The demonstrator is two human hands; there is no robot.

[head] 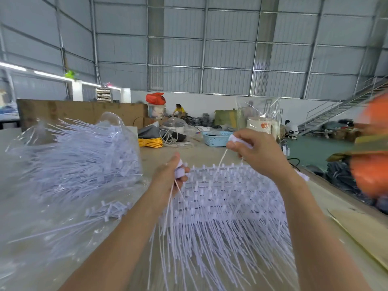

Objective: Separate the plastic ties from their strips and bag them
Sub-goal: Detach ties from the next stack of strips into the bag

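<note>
Cataloguing the bench at this moment: one large sheet of white plastic ties [226,208], attached in rows to their strips, hung between both hands above the table [201,152], tails drooping toward the wearer.

Left hand [168,177]: fingers curled around a small bunch of freed ties [178,171], heads gathered at the thumb, tails trailing down past the wrist.

Right hand [256,152]: fingers closed, pinching the head of a single tie [220,164] that was drawn taut and upward from the sheet's far edge; whether it had fully parted from the strip could not be told.

Clear plastic bag [73,156], left of the hands, lying open on the table and already heavily stocked with separated ties. A few loose ties [109,210] lay on the plastic just beside it, unbagged.

Assessment: work judged well under way. A substantial quantity was bagged; nearly the entire held sheet remained to be stripped, and the left hand's bunch awaited transfer to the bag.
</note>
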